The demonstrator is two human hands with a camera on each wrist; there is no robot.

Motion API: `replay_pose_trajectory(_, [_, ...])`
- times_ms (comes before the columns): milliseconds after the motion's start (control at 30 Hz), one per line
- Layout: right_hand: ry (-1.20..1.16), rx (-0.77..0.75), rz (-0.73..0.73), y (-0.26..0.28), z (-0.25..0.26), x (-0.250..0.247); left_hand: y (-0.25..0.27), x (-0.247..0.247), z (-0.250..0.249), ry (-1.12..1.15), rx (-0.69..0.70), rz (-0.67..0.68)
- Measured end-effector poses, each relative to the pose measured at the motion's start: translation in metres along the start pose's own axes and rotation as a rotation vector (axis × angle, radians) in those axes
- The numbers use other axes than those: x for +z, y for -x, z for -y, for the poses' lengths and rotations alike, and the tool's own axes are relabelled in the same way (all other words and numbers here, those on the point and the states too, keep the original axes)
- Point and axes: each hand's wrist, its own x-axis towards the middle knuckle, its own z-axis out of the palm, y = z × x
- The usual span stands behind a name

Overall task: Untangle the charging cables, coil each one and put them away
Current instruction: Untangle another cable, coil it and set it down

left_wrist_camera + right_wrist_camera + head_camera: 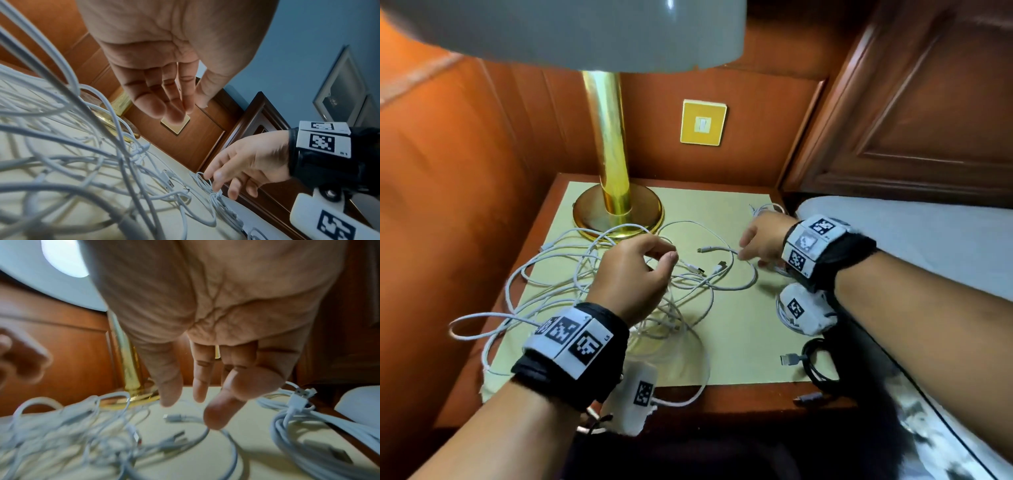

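A tangle of white charging cables (592, 274) sprawls over the yellow mat (739, 342) on the nightstand, and fills the left wrist view (82, 162). My left hand (654, 263) hovers just above the tangle with loosely bent fingers (164, 104) and holds nothing. My right hand (751, 245) reaches down at the right, fingers spread. One fingertip (216, 417) touches a loose white cable (717, 249) just behind its connector (174, 417). A coiled white bundle (287, 426) lies right of that hand.
A brass lamp base (616, 209) stands at the mat's back left, its shade overhead. A black cable (820, 363) with a USB plug lies at the front right corner. A white bed (928, 233) borders the right side, wood panelling the back. One cable loop hangs off the left edge.
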Motion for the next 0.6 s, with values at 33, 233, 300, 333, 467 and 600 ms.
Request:
replay_pose_trajectory(33, [0.078, -0.013, 0.047, 0.002, 0.008, 0.009, 0.005, -0.004, 0.002, 0.009, -0.001, -0.002])
replay_pose_trajectory(233, [0.491, -0.058, 0.123, 0.011, 0.037, 0.058, 0.038, -0.031, 0.012, 0.004, 0.002, -0.032])
replay_pose_trajectory(300, [0.516, -0.091, 0.089, 0.011, 0.036, 0.065, 0.049, -0.042, 0.019, 0.011, -0.015, -0.03])
replay_pose_trajectory(333, [0.515, -0.096, 0.074, 0.014, 0.035, 0.066, 0.054, -0.048, 0.022, 0.012, -0.025, -0.031])
replay_pose_trajectory(467, [0.375, -0.078, -0.09, 0.035, 0.039, 0.047, 0.066, -0.067, 0.033, 0.077, -0.067, -0.071])
replay_pose_trajectory(600, [0.122, -0.151, -0.289, 0.063, 0.048, 0.015, 0.072, -0.075, 0.036, 0.106, -0.087, -0.081])
